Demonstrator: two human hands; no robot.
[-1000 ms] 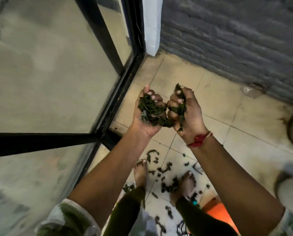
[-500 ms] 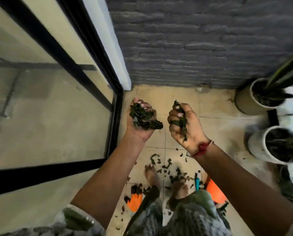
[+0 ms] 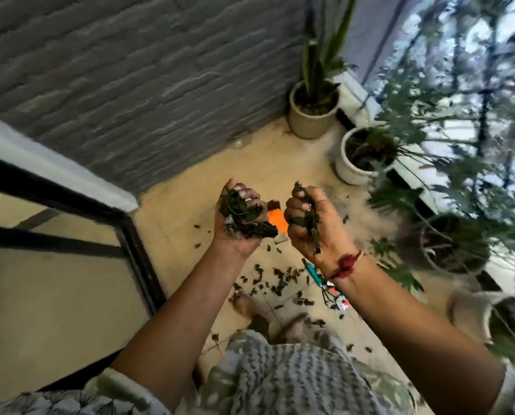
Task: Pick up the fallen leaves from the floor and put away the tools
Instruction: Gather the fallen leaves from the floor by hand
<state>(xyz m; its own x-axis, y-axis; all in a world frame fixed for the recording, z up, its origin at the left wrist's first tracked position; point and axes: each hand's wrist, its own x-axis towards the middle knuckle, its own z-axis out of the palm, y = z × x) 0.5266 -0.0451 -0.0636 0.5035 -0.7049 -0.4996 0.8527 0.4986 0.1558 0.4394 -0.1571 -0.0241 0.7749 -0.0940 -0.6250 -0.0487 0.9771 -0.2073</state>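
Observation:
My left hand is raised palm up, its fingers curled round a clump of dark green leaves. My right hand, with a red thread at the wrist, grips a second bunch of leaves. The two hands are a short way apart above the floor. More fallen leaves lie scattered on the beige tiles below, near my bare feet. An orange tool lies on the floor between the hands. A teal-handled hand rake lies under my right wrist, partly hidden.
A grey stone wall runs behind. A black-framed glass door stands at the left. Several potted plants line the right side: a beige pot, a white pot and a dark-soil pot. Foliage crowds the right edge.
My view has swung right, from the glass door toward the potted plants. Both hands still hold their leaves and have drawn slightly apart.

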